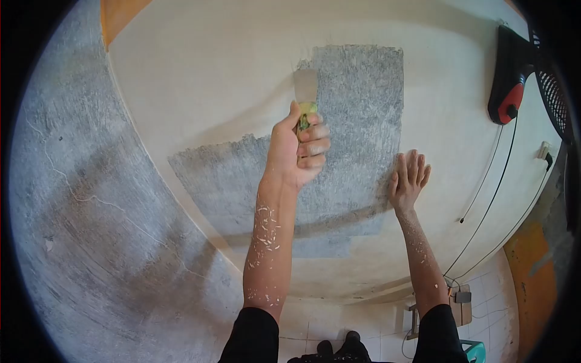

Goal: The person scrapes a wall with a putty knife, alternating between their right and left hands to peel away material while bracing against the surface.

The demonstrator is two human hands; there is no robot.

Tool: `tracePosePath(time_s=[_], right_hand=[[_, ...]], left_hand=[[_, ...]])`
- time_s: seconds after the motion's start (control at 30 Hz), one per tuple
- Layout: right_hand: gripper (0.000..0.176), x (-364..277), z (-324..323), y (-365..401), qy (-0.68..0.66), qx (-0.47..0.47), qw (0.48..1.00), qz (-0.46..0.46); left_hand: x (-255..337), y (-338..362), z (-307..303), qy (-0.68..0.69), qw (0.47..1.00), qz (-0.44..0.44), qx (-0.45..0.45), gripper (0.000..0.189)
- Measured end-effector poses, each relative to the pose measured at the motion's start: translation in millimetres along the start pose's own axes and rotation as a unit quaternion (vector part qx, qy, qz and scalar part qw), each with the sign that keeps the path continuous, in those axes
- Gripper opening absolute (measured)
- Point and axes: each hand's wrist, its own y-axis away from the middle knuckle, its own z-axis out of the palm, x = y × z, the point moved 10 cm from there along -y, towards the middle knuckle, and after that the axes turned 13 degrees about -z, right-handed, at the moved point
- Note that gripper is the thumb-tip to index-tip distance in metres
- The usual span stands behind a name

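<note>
My left hand (296,145) is closed round the yellow-green handle of a putty knife (306,88), thumb along the handle's side. The wide blade points up and lies at the left edge of a scraped grey patch (357,121), against the cream paint (230,78). Fingers stretched out, my right hand (411,178) rests flat on the wall at the patch's right edge and holds nothing. White paint flakes cling to both forearms.
A black and red wall fan (511,78) hangs at upper right, with cords below it. A plug sits in a wall socket (543,150). Bare grey wall (97,199) fills the left side. Lower right are a green plastic stool (475,352) and the tiled floor (387,327).
</note>
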Motion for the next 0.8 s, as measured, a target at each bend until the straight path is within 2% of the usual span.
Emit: tracePosePath(time_s=[0.07, 0.1, 0.17, 0.27, 0.4, 0.5, 0.6, 0.7, 0.8], right_hand=[[0.045, -1, 2, -1, 0.001, 0.004, 1.000, -0.013], [0.045, -9, -4, 0, -0.001, 0.013, 1.000, 0.018], [0.045, -5, -6, -3, -0.007, 0.014, 1.000, 0.013], [0.044, -5, -7, -1, 0.001, 0.006, 1.000, 0.014], [0.045, -2, -6, -3, -0.001, 0.006, 1.000, 0.010], [0.045, -2, -6, -3, -0.007, -0.009, 1.000, 0.017], [0.046, -1, -2, 2, 0.006, -0.018, 1.000, 0.017], [0.047, -2, 0, 1, 0.008, -0.012, 1.000, 0.027], [0.047, -3, -2, 3, 0.007, -0.021, 0.999, 0.035]], left_hand=[[7, -4, -7, -0.005, 1.000, 0.001, -0.016, 0.036], [13, -2, 6, -0.025, 0.999, -0.027, -0.023, 0.036], [13, 1, 6, -0.011, 0.997, -0.044, -0.057, 0.037], [-5, 3, 3, 0.012, 0.998, -0.040, -0.051, 0.037], [12, -11, 7, -0.011, 0.999, -0.037, -0.038, 0.038], [10, 2, 3, -0.025, 1.000, -0.001, -0.009, 0.038], [-3, -1, 1, -0.032, 0.999, -0.018, -0.011, 0.038], [18, -6, 25, -0.010, 0.996, -0.060, -0.072, 0.038], [15, 3, 11, -0.034, 0.999, 0.001, 0.013, 0.037]])
